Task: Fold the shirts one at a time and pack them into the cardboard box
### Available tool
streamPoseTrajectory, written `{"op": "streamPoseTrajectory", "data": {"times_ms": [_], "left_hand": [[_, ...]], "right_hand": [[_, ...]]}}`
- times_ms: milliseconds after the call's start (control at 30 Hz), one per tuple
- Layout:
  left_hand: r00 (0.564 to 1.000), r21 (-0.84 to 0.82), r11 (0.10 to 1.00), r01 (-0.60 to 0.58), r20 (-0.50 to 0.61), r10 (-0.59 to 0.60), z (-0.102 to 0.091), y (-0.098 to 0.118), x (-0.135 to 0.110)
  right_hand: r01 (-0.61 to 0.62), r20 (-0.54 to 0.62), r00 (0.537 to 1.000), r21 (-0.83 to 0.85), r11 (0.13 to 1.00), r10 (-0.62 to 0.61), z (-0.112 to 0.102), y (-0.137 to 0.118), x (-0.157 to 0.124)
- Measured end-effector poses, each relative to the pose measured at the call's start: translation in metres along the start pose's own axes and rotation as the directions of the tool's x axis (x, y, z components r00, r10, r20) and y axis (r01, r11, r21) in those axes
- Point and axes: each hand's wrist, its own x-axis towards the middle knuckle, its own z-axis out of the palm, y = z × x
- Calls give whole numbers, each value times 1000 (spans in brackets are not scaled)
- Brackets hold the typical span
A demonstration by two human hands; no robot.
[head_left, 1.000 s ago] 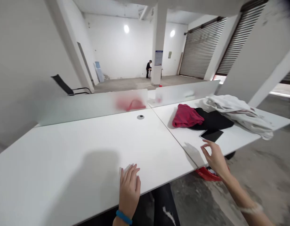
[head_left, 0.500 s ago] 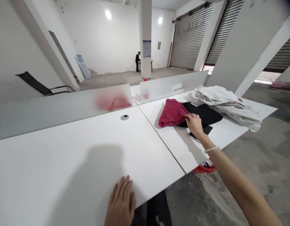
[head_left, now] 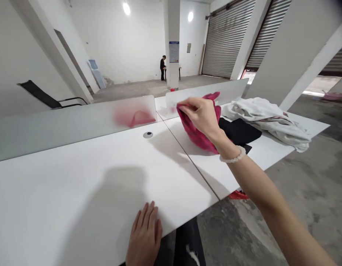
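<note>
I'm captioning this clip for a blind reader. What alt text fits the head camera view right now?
The person's right hand grips a red cloth, lifted above a white table, while the left hand lies flat on the near edge. A black cloth and a pale garment lie farther right; another person stands far off by a pillar.

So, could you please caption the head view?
Right hand lifts crumpled red cloth off white table; left hand rests flat.
</note>
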Motion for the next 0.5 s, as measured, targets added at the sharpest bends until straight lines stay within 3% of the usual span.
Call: {"op": "streamPoseTrajectory", "data": {"times_ms": [100, 167, 233, 333, 433, 500], "left_hand": [[996, -162, 983, 86, 26, -83, -2, -2, 1], [979, -332, 921, 202, 93, -181, -8, -1, 2], [937, -512, 786, 347, 213, -276, -17, 3, 3], [874, -726, 490, 482, 364, -321, -32, 10, 4], [835, -829, 242, 504, 396, -382, -48, 6, 10], [802, -849, 185, 495, 364, -474, -59, -11, 14]], "right_hand": [[104, -90, 992, 185, 977, -89, 19, -80, 4], [59, -63, 997, 391, 918, -37, 29, -114, 6], [-51, 23, 999, 548, 835, 46, 39, -131, 6], [-160, 97, 987, 676, 720, 128, 59, -142, 4], [-195, 124, 980, 749, 634, 156, 74, -157, 0], [-184, 102, 981, 762, 621, 165, 77, -170, -1]]}}
